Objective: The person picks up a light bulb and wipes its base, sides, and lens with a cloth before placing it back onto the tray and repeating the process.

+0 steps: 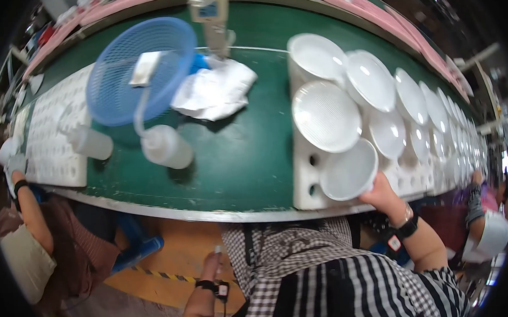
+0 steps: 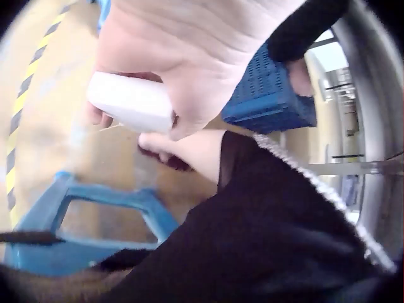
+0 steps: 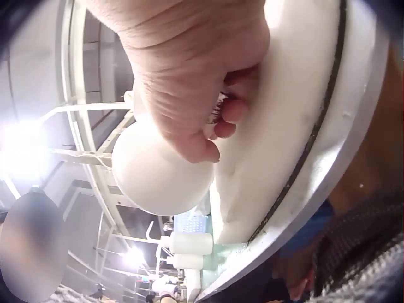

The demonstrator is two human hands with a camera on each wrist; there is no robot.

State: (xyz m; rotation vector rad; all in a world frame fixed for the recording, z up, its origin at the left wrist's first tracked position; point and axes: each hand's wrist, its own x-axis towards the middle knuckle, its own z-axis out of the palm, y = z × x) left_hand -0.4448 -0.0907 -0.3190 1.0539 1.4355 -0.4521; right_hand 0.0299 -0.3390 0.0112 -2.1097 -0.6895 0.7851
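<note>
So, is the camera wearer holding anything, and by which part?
The right hand holds a white, round, shallow bowl by its near right edge. The left hand holds a small, white, block-like object; the exact grip is partly hidden.

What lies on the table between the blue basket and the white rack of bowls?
The head view shows a crumpled white cloth or paper beside the blue basket, a post behind it, then green tabletop up to the white rack.

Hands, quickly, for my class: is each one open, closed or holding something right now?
Left hand: closed, holding a white object.
Right hand: closed, holding the nearest bowl by its edge.
</note>
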